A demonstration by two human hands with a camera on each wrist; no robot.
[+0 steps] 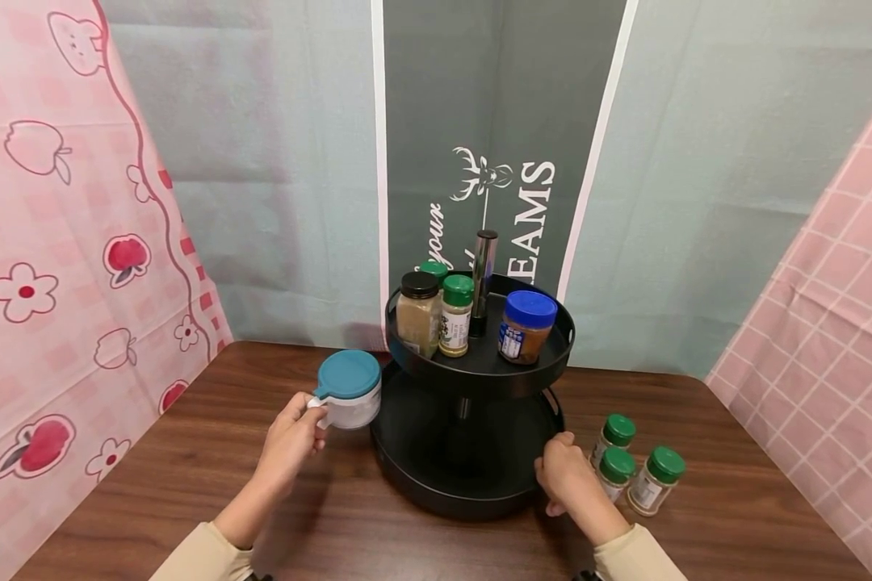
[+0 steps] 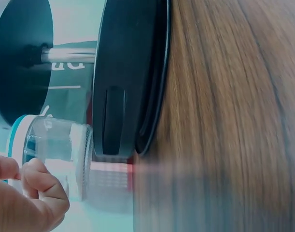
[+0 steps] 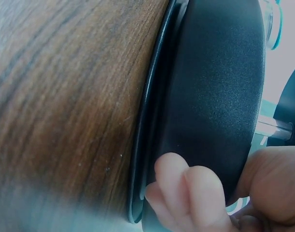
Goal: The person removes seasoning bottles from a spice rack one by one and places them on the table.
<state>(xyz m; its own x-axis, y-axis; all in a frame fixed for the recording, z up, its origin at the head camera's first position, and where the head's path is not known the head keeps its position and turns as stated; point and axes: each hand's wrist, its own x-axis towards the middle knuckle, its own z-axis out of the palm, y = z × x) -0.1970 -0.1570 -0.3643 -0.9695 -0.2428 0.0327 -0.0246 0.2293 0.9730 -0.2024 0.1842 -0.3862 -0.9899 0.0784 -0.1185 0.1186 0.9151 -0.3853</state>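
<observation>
A clear seasoning box (image 1: 356,411) with a blue lid is held up off the table at the left of a black two-tier turntable rack. By its handle, my left hand (image 1: 291,440) grips it; in the left wrist view the fingers (image 2: 43,186) curl at the handle. The box's base is about level with the lower tray's rim. My right hand (image 1: 570,472) holds the right side of the lower tray (image 1: 458,507), fingers (image 3: 203,193) against its outer wall and thumb at the rim. The lower tray's visible floor is bare.
On the upper tray (image 1: 472,383) stand a black-lidded jar (image 1: 417,315), two green-capped shakers (image 1: 455,316) and a blue-lidded jar (image 1: 526,327), around a metal post (image 1: 484,274). Three green-capped spice bottles (image 1: 650,484) stand on the wooden table (image 1: 378,549) beyond my right hand. Curtains hang behind.
</observation>
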